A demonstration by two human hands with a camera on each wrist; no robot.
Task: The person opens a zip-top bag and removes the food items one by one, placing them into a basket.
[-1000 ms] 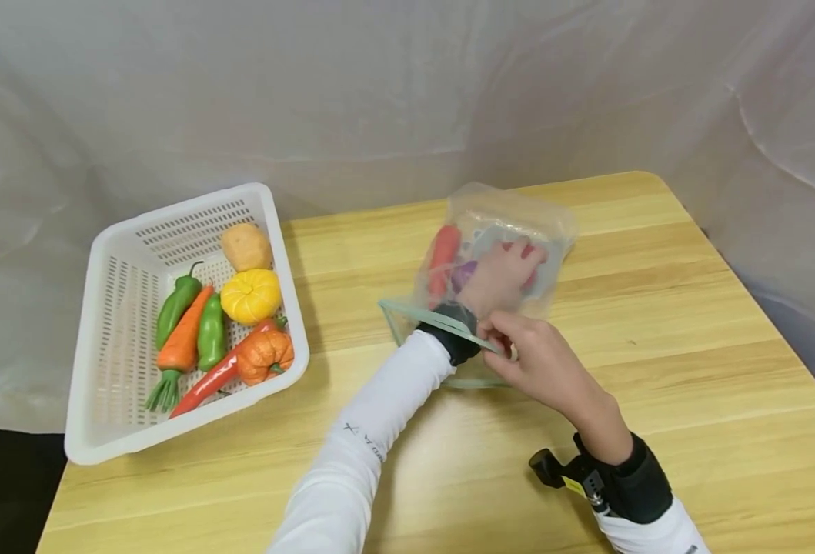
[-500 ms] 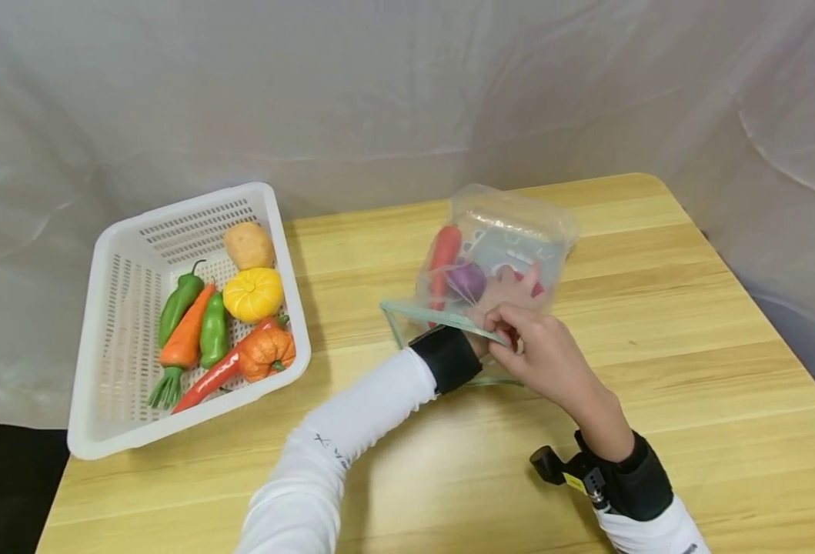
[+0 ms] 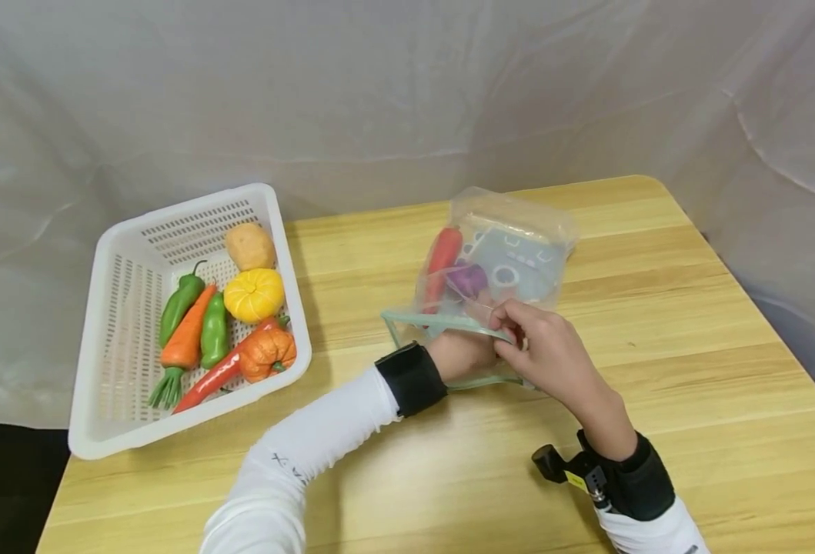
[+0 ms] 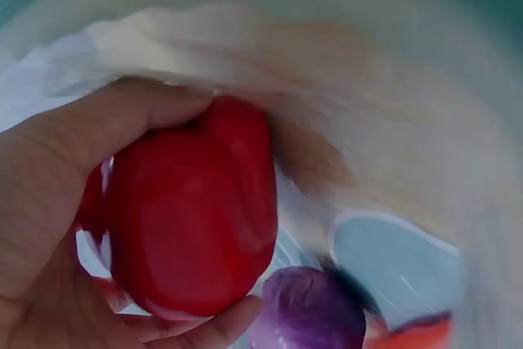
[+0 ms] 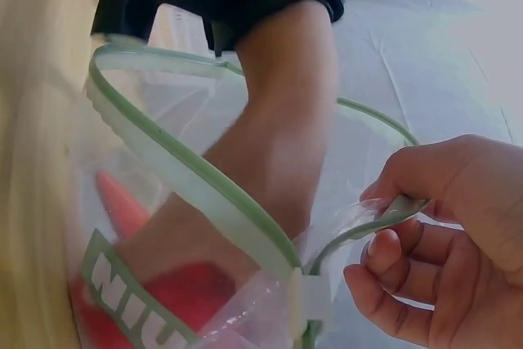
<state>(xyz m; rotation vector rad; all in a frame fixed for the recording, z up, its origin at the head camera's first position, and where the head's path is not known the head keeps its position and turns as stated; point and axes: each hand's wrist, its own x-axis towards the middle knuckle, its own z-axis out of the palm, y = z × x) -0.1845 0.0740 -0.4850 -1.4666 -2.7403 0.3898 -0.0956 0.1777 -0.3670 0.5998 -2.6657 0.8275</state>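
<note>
Right hand (image 3: 546,355) pinching bag rim (image 3: 442,320), basket (image 3: 116,323) nearby

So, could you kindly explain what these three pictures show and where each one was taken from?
No machine here: a person works with two bare hands, wearing one camera on the head and one on each wrist. The head view looks down on a light wooden table. On it sit a white perforated plastic basket of toy vegetables and a clear zip-top plastic bag. The right hand pinches the bag's green rim, keeping the mouth open. The left hand is at that mouth. The left wrist view, from inside the bag, shows it gripping a glossy red toy pepper beside a purple toy vegetable. The right wrist view shows the left forearm passing through the opening.
</note>
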